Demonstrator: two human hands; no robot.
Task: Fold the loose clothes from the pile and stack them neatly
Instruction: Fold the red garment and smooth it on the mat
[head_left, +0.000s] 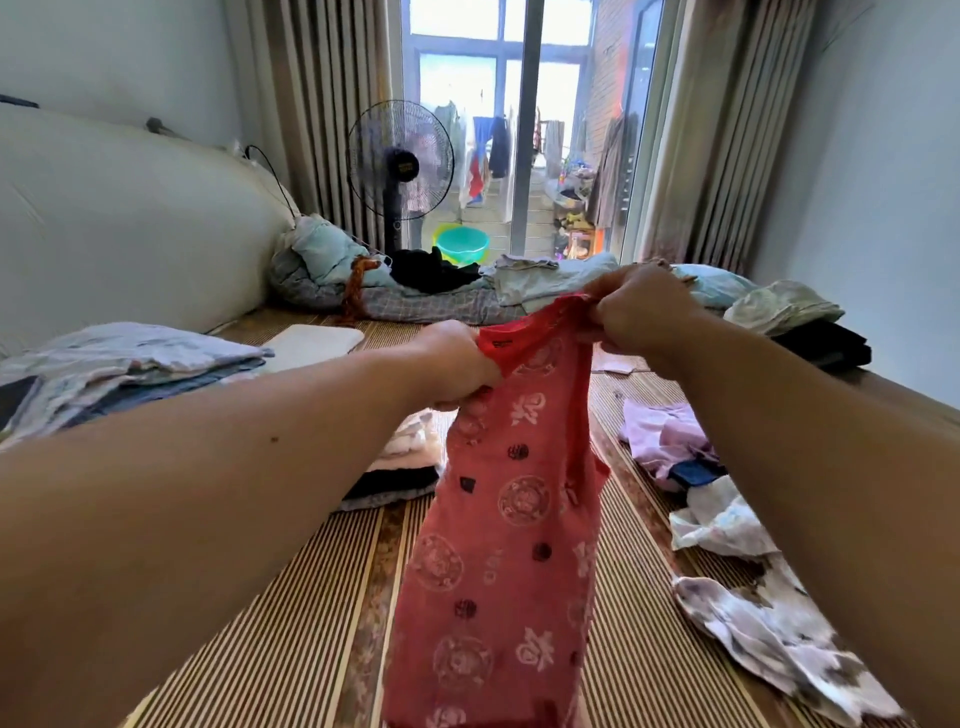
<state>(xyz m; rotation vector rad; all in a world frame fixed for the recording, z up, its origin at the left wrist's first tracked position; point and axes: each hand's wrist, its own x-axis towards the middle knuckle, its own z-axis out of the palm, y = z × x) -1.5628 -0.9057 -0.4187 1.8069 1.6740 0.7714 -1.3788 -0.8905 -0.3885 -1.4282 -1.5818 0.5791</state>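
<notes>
A red patterned garment (498, 545) hangs in front of me over the striped bamboo mat (291, 623). My left hand (457, 364) grips its top edge on the left. My right hand (639, 312) is closed on the same top edge, higher and to the right. Loose clothes (748, 566), white, lilac and brown-blotched, lie on the mat at the right. A folded stack (114, 364) rests at the left. A smaller folded stack (400, 467) sits behind the red garment, partly hidden by it.
Bedding and a black garment (431, 270) are heaped at the far end of the bed. Another folded stack (800, 322) sits at the far right. A standing fan (400, 161) and a green basin (462, 244) stand by the balcony door. A white padded headboard (104, 218) runs along the left.
</notes>
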